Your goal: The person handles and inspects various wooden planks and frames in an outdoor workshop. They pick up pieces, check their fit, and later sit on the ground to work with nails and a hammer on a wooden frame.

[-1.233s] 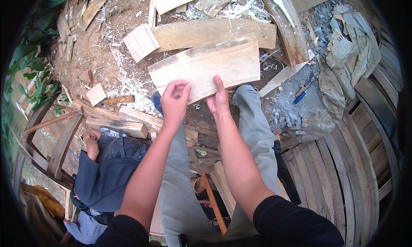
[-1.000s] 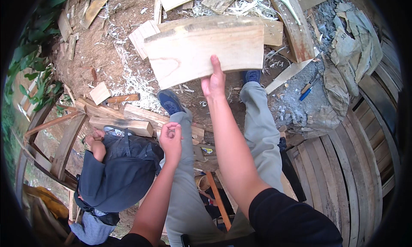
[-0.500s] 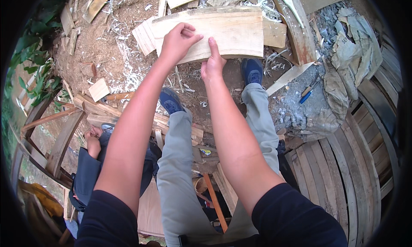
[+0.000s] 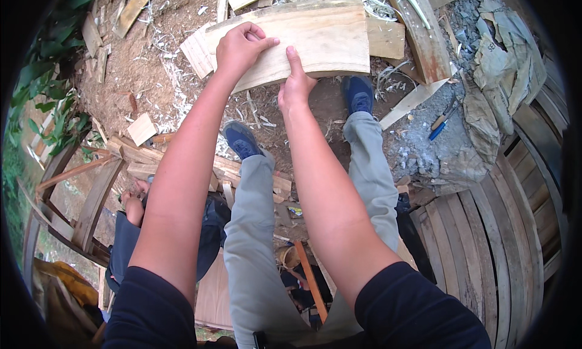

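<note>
A pale, slightly curved wooden board (image 4: 321, 37) is held out in front of me at arm's length. My right hand (image 4: 295, 85) grips its near edge, thumb on the upper face and fingers underneath. Over the left part of the board lies my left hand (image 4: 239, 49), its fingers loosely bent and its thumb apart, pointing right. Nothing shows between the left fingers, though the hand itself hides part of the board.
Wood offcuts (image 4: 142, 129) and shavings litter the dirt floor around my shoes. A thick timber (image 4: 424, 52) lies beyond the board's right end. At right are a blue-handled tool (image 4: 438, 129), crumpled sacking (image 4: 494, 64) and stacked slats (image 4: 473, 240). Another person's arm (image 4: 134, 209) shows at lower left.
Both hands and the board have shifted slightly left and up in the picture. My left hand has slid a little left, with its fingers more curled. The right hand keeps its grip.
</note>
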A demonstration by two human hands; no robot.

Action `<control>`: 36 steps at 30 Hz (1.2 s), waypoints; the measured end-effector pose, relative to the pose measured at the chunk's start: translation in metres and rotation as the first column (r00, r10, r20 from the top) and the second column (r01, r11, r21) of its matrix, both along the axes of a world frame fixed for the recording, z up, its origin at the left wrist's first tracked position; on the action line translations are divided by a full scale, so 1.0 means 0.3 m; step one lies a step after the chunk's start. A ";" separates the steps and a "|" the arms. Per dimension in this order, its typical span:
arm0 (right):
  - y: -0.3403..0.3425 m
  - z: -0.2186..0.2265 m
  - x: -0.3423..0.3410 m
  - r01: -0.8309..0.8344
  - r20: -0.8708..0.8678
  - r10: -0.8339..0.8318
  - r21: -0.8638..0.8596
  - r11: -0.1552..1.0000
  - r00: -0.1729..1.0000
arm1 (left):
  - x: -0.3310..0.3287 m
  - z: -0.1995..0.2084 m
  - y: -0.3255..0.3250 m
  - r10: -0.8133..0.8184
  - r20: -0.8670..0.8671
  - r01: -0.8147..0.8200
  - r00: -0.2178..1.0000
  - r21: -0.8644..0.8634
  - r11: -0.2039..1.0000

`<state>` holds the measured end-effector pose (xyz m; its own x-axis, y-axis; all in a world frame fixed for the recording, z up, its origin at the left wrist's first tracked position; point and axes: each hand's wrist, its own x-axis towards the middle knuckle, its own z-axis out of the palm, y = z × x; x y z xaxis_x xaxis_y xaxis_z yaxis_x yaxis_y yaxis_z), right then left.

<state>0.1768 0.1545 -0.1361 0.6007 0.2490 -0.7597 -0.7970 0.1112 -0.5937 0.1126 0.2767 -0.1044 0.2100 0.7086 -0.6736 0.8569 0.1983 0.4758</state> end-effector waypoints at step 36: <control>-0.391 0.223 0.170 -0.646 -0.270 0.650 0.116 0.754 0.710 | -0.549 0.611 -1.022 0.953 0.190 -0.900 0.234 -0.328 0.286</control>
<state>0.2279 0.0372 -0.0691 0.0534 0.5084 -0.8595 -0.8040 -0.4887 -0.3389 -0.0520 -0.0299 0.0789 -0.3413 0.4670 -0.8158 -0.1528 0.8288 0.5383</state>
